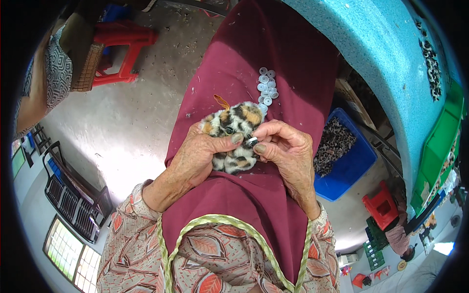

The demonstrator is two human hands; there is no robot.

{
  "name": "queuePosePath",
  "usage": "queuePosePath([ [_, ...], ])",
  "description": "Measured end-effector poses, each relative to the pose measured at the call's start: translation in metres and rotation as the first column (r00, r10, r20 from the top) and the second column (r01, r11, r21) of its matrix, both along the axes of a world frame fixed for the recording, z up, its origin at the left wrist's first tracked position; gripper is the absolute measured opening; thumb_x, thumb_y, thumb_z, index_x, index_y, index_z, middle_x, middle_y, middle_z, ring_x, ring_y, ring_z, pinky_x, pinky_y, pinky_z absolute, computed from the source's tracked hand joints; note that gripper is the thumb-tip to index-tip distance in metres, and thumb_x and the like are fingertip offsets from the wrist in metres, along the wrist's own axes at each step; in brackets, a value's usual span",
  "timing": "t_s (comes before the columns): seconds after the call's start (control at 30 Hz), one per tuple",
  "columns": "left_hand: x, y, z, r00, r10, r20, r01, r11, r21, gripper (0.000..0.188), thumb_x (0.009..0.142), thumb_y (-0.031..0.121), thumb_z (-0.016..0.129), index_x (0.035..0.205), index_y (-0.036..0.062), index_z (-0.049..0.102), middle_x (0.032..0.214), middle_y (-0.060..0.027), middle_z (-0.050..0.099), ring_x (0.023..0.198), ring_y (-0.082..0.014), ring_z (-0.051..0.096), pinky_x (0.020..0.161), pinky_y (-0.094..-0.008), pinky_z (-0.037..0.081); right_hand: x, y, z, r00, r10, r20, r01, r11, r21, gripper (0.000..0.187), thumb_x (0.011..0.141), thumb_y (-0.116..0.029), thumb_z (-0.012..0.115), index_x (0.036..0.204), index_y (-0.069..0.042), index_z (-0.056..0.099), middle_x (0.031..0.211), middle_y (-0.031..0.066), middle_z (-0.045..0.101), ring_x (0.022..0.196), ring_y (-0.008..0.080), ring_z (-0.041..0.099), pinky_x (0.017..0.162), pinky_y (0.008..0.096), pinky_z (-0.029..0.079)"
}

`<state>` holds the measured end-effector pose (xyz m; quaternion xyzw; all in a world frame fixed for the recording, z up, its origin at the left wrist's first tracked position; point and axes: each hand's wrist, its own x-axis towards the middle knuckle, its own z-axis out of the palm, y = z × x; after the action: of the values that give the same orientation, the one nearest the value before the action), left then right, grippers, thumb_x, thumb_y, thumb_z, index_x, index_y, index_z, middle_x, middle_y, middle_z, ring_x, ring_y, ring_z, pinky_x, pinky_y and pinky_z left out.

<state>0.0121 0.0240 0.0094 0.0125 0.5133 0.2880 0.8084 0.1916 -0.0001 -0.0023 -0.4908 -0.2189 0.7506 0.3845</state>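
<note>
Plush toy (243, 123) is gripped mid-frame by left hand (197, 152), black-and-white piece (253, 141) by right hand (290, 145) — fitting seemingly underway, alignment needed.

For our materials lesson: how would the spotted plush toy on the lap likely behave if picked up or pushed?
The spotted plush toy would probably squash and flex, given its furry cloth covering. It seems unlikely to slip, since that fur looks textured. Pushed, it may resist rolling, its outline being lumpy rather than round.

Left head-worn fisheye of pair: looks steeply down; left hand (196, 152) and right hand (289, 149) near, central; floor (141, 107) farther off.
</note>
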Motion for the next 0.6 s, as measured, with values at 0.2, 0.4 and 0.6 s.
queuePosePath([
  [0.2, -0.0016, -0.0004, -0.0023, 1.0, -0.004, 0.017, 0.004, 1.0, -0.011, 0.033, 0.079, -0.001, 0.067, 0.111, -0.0028, 0.059, 0.098, -0.0115, 0.067, 0.086, -0.0194, 0.066, 0.077, -0.0327, 0.057, -0.0015, -0.0009, -0.0029, 0.999, 0.012, 0.041, -0.011, 1.0, -0.021, 0.02, 0.078, 0.005, 0.068, 0.097, 0.001, 0.065, 0.082, 0.0003, 0.06, 0.071, 0.0036, 0.054, 0.062, 0.0169, 0.046],
  [0.4, -0.0009, -0.0014, -0.0015, 1.0, -0.022, -0.01, 0.022, 1.0, -0.003, 0.031, 0.079, -0.004, 0.066, 0.109, -0.0036, 0.06, 0.098, -0.012, 0.067, 0.085, -0.0192, 0.066, 0.075, -0.0312, 0.057, -0.0023, 0.0, -0.0023, 0.994, 0.024, 0.103, -0.02, 0.999, -0.044, 0.017, 0.078, 0.004, 0.068, 0.095, 0.001, 0.065, 0.077, 0.0003, 0.059, 0.066, 0.0037, 0.054, 0.057, 0.0175, 0.046],
  [0.6, 0.0005, -0.0073, -0.0025, 0.968, -0.148, -0.202, 0.187, 0.964, 0.187, 0.028, 0.072, -0.005, 0.071, 0.099, -0.004, 0.063, 0.094, -0.0094, 0.066, 0.084, -0.0137, 0.064, 0.075, -0.0274, 0.055, -0.0044, -0.0031, 0.0009, 0.991, 0.006, 0.135, 0.005, 0.997, -0.083, 0.014, 0.08, 0.004, 0.067, 0.093, 0.004, 0.063, 0.077, 0.004, 0.063, 0.067, 0.0064, 0.058, 0.06, 0.0196, 0.05],
])
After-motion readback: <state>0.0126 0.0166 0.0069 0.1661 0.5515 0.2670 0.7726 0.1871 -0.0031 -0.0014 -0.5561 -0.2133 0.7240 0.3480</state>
